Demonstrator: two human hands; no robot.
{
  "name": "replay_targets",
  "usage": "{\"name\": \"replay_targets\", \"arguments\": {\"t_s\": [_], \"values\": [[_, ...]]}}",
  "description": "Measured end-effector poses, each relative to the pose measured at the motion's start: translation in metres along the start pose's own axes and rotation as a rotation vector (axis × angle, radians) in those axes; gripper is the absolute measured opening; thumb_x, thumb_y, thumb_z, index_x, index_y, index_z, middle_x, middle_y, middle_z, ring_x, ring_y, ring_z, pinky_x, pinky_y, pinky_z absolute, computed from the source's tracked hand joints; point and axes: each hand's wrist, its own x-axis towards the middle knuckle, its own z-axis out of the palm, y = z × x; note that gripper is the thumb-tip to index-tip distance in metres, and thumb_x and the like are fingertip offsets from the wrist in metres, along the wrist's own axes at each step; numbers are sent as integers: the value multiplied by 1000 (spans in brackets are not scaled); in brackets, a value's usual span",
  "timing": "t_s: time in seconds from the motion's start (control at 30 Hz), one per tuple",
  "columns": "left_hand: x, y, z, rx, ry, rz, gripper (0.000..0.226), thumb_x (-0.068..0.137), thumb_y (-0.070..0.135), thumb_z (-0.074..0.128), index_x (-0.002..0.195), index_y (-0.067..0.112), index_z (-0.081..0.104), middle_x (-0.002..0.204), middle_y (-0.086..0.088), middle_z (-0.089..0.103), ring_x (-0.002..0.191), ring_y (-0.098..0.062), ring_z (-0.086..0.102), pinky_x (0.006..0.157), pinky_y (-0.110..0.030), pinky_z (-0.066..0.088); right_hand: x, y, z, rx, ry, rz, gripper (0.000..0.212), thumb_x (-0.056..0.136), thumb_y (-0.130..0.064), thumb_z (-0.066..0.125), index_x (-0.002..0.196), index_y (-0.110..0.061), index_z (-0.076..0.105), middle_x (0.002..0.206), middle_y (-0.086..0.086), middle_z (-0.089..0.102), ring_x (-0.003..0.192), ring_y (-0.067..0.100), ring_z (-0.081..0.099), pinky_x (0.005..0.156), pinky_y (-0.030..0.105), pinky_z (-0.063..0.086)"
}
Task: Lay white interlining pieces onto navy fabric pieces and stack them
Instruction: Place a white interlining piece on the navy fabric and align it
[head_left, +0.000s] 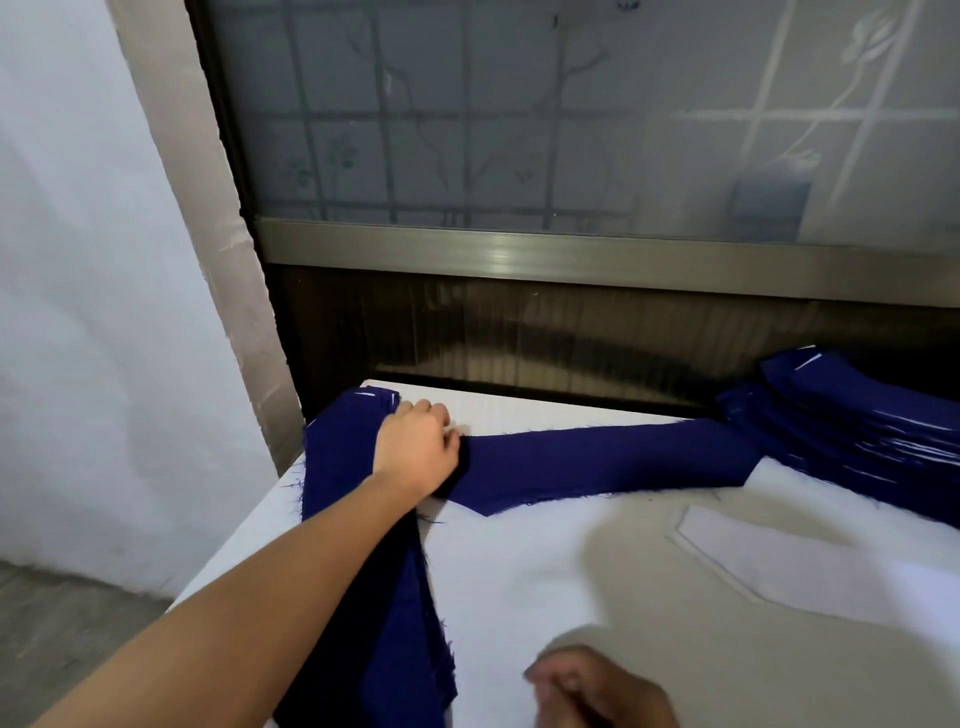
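A long navy fabric piece (597, 460) lies across the far side of the white table (545, 582). My left hand (415, 449) grips its left end, over a pile of navy pieces (395, 623) running down the table's left side. A white interlining piece (810, 571) lies flat at the right. My right hand (597, 688) is blurred at the bottom edge, fingers curled; whether it holds anything is unclear. A stack of navy pieces layered with white (857, 426) sits at the far right.
A frosted window with a metal frame (571, 254) stands right behind the table. A white wall (93, 312) is on the left, with grey floor (62, 634) below the table's left edge.
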Motion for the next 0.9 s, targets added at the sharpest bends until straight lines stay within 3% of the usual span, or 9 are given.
{"name": "replay_targets", "arguments": {"t_s": [0.1,0.2,0.3,0.4,0.57,0.67,0.8,0.9], "values": [[-12,37,2,19,-135,-61,36,95,47,51,106,16,66,108,-2,60,105,-24,54,82,-36,48,0,26,-63,-229,175,-85,26,75,-11,76,72,-36,70,56,-9,63,47,7,56,53,18,48],[-17,53,3,60,-173,-137,24,93,31,54,105,14,66,108,-4,59,101,-26,55,79,-37,47,8,48,-102,-593,230,-60,31,70,-8,83,74,-36,72,59,-15,62,46,1,52,55,14,45],[-17,58,4,43,-182,-217,21,94,25,56,108,12,64,107,-4,58,101,-26,56,81,-38,48,7,73,-143,-607,288,67,28,75,-9,79,77,-36,69,68,-13,66,54,1,52,61,20,43],[-15,62,4,66,-201,-228,25,94,25,56,113,10,63,114,-7,56,107,-27,52,89,-39,46,1,86,-157,-560,341,126,29,81,-11,72,78,-38,62,71,-7,69,63,14,62,62,25,44],[-33,67,9,-52,-150,-67,16,90,25,57,95,20,71,123,2,50,115,-21,43,100,-35,34,-3,85,-147,-705,275,54,8,81,-13,71,79,-20,68,71,-3,66,62,25,63,56,34,49],[-52,80,12,-173,-124,58,14,86,29,61,87,24,75,124,9,52,120,-13,44,105,-31,27,-2,87,-147,-722,275,67,6,85,-18,65,79,-20,63,68,-6,62,62,23,60,55,34,47],[-63,97,11,-204,-79,-33,13,87,27,62,86,25,75,115,10,57,108,-14,50,107,-30,28,-1,93,-147,-718,305,36,11,83,-16,67,77,-23,61,63,-9,58,55,21,57,50,33,46],[-76,109,8,-253,61,-162,10,89,21,64,89,23,74,102,6,60,96,-16,51,99,-32,33,0,95,-147,-720,319,34,14,80,-14,69,77,-24,60,63,-9,58,53,21,57,48,32,45]]}}
